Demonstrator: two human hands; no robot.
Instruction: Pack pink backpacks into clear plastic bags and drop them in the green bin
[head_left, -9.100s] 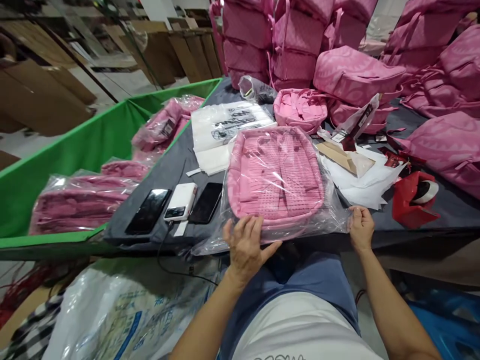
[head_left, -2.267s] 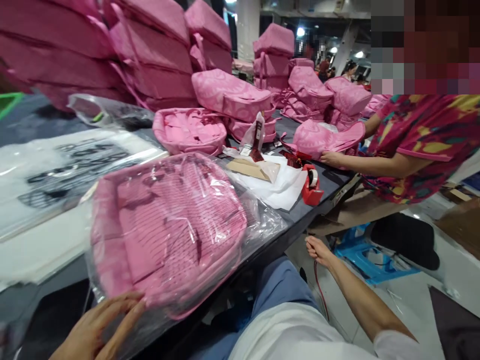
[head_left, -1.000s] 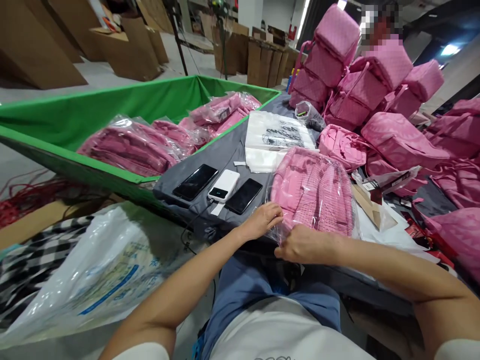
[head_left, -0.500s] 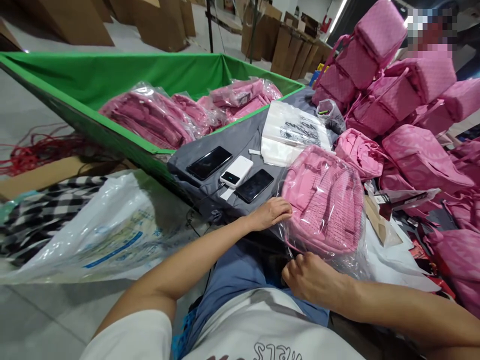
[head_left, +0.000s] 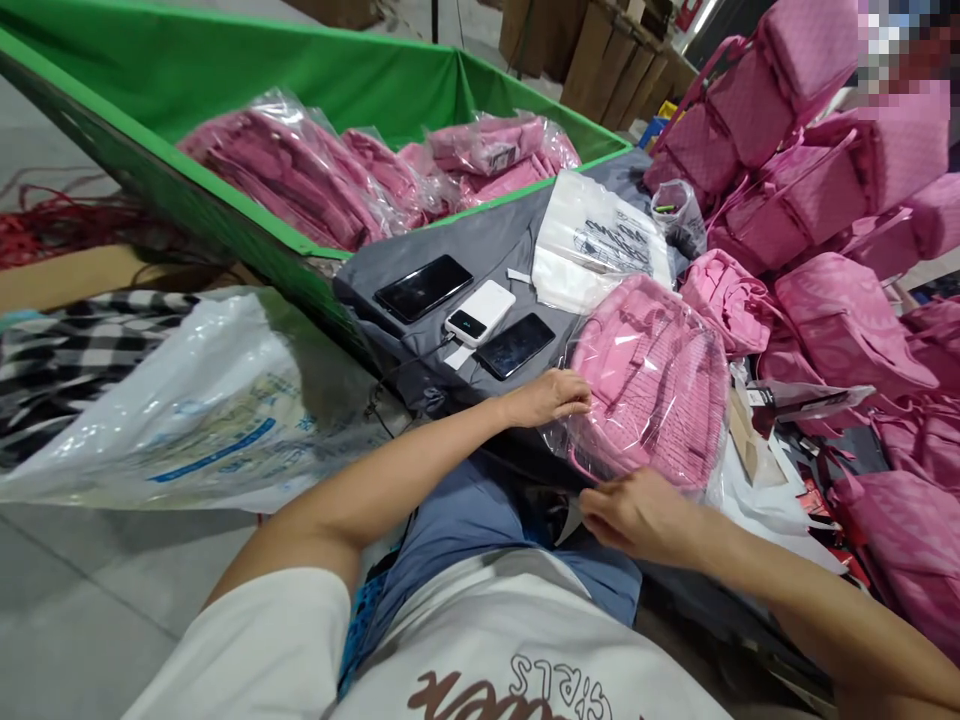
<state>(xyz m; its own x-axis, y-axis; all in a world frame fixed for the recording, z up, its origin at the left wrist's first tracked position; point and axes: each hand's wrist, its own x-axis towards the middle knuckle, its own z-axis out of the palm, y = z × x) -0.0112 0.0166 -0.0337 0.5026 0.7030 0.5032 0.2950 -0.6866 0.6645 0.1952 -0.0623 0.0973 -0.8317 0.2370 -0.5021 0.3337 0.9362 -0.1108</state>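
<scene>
A pink backpack [head_left: 652, 380] lies in a clear plastic bag [head_left: 716, 470] on the grey-covered table, close to my lap. My left hand [head_left: 551, 397] is closed on the bag's left edge, fingers pinched together. At the near edge of the same bag, my right hand [head_left: 637, 515] is curled with its fingertips pressed together on the plastic. A stack of printed white plastic bags [head_left: 600, 240] lies just beyond the backpack. To the left of it are a black phone [head_left: 516, 346], a white power bank [head_left: 480, 311] and a second phone [head_left: 424, 287].
A green-lined bin [head_left: 315, 60] at the back left holds several bagged pink backpacks [head_left: 285, 180]. Pink bags [head_left: 787, 110] are piled high at the right. A white plastic sack [head_left: 225, 400] and checked cloth [head_left: 90, 350] lie on the floor at left.
My view has tilted and shifted slightly. My right hand has moved a little along the bag's near edge, to the right and up; my left hand keeps its pinch at the left edge.
</scene>
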